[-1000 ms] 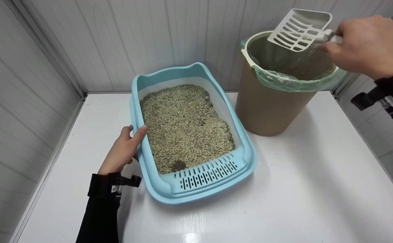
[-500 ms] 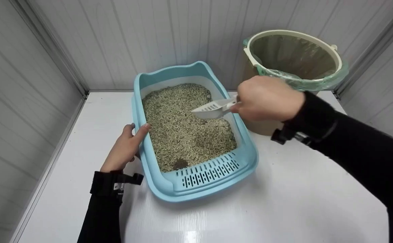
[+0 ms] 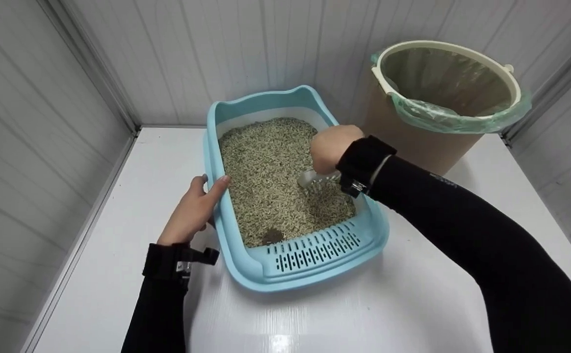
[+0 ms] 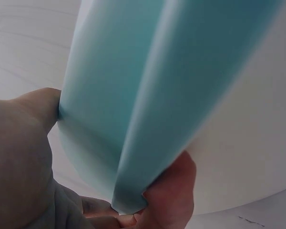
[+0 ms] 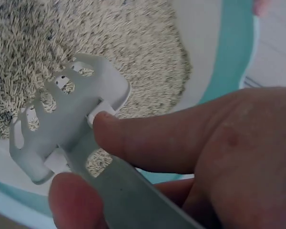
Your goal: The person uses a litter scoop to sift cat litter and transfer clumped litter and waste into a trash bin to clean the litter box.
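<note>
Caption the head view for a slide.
Left hand grips a blue litter tray; right hand holds a slotted scoop.

Light-blue rectangular plastic tray (image 3: 253, 269) is smooth and satiny; pale-grey slotted plastic scoop (image 5: 66, 119), smooth; greenish-beige pellet litter (image 3: 266, 166), rough and matt. Translucent green plastic liner (image 3: 430, 115) looks glossy and crinkled, the flat white worktop (image 3: 423, 294) glossy, black cloth sleeves (image 3: 432, 206) matt.

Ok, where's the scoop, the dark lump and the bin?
Scoop (image 5: 76, 112): right wrist view, on its slotted head.
Dark lump (image 3: 272, 236): head view, on its top.
Bin (image 3: 425, 147): head view, on its outer wall.
</note>
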The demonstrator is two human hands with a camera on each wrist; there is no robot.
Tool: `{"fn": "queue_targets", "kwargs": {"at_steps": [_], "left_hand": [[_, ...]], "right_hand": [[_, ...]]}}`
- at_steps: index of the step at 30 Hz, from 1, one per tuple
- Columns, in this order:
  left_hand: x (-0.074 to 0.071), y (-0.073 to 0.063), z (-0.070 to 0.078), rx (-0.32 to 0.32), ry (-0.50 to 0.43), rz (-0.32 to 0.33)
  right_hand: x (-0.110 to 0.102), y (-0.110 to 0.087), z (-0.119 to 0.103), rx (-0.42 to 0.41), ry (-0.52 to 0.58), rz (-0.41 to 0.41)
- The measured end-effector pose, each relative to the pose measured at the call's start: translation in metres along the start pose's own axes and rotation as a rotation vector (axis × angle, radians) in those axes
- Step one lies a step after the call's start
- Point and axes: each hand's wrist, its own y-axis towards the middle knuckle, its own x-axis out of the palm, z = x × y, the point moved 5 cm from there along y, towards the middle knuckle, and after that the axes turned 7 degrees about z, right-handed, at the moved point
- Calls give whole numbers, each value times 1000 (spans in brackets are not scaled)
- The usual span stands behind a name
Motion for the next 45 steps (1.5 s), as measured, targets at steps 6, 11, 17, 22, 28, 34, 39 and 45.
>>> {"fn": "queue_targets", "kwargs": {"at_steps": [6, 11, 17, 22, 28, 34, 39, 45], "left_hand": [[2, 2, 3, 6, 1, -4], [3, 2, 1, -7, -3, -7], [1, 1, -1, -11, -9, -9], [-3, -1, -3, -12, 7, 8], [1, -1, 0, -21, -6, -5], [2, 0, 2, -20, 0, -4], [1, 0, 1, -13, 7, 5], [3, -1, 1, -8, 2, 0]], "right_hand": [[20, 14, -5, 45, 6, 103], [45, 30, -18, 122, -35, 256], [75, 54, -18, 199, -19, 330], [95, 73, -3, 207, 191, 271], [106, 88, 16, 185, 319, 239], [106, 96, 21, 129, 261, 266], [109, 101, 19, 128, 306, 250], [112, 102, 21, 152, 361, 163]]}}
